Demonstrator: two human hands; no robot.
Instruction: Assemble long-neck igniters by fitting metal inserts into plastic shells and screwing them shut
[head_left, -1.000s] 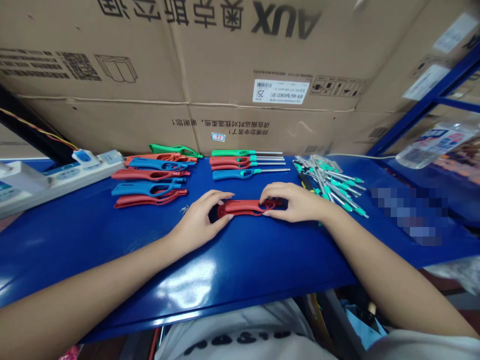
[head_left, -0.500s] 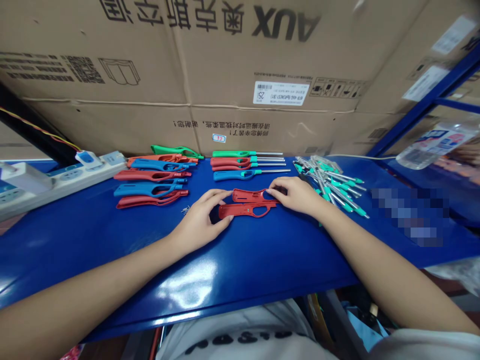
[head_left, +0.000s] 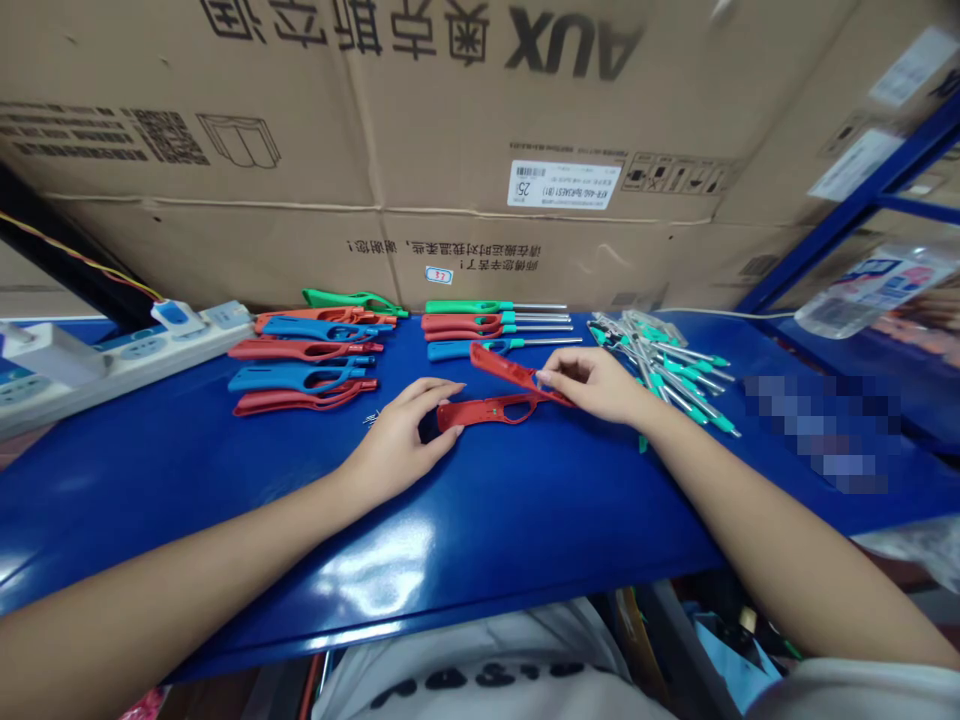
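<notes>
Two red halves of a stick lighter's casing are in the middle of the head view. My left hand grips the lower casing half at its left end, thumb on the near side and fingers on the far side. That half lies on the blue table, its hollow inside showing. My right hand pinches the upper casing half near its right end; its left end is tilted up off the table. The right fingers partly hide where the two halves cross. A few small metal screws lie beside my left hand.
Red, blue, orange and green lighter casings lie at the left. Lighters with metal tubes are lined up at the back. Loose tubes with teal ends are piled at the right. A power strip and a large carton border the table.
My right hand has lifted and tilted the upper casing half, which lay flat beside the lower one. My left hand stays at the lower half's end.
</notes>
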